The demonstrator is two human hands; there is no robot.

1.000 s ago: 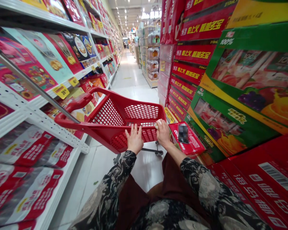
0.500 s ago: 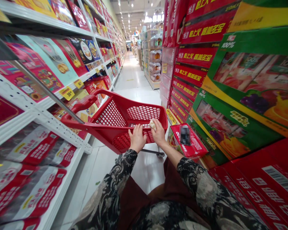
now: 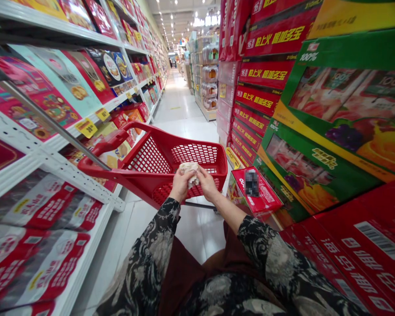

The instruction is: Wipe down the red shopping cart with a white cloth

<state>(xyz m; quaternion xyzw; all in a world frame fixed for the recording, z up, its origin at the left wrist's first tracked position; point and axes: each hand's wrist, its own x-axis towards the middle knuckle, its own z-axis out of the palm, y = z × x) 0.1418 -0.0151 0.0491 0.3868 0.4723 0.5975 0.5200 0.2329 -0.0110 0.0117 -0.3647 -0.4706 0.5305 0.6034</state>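
Note:
A crumpled whitish cloth or wipe is pinched between both my hands, over the near side of a red shopping cart. My left hand grips its left part, fingers closed. On the other side my right hand holds its right edge between thumb and fingers. Whether it is cloth or paper I cannot make out. The cart stands crosswise in front of my knees, its handle to the left, and nothing shows in the visible part of its basket.
White shelves with boxed goods and wrapped bottle packs line the left. Stacked red drink cartons and green juice boxes rise close on the right. A red box sits low beside the cart. The tiled aisle runs ahead.
My right hand has moved left from the cart's rim with the crumpled wad. My left hand has closed on it too, and the wad is now spread wider between both hands.

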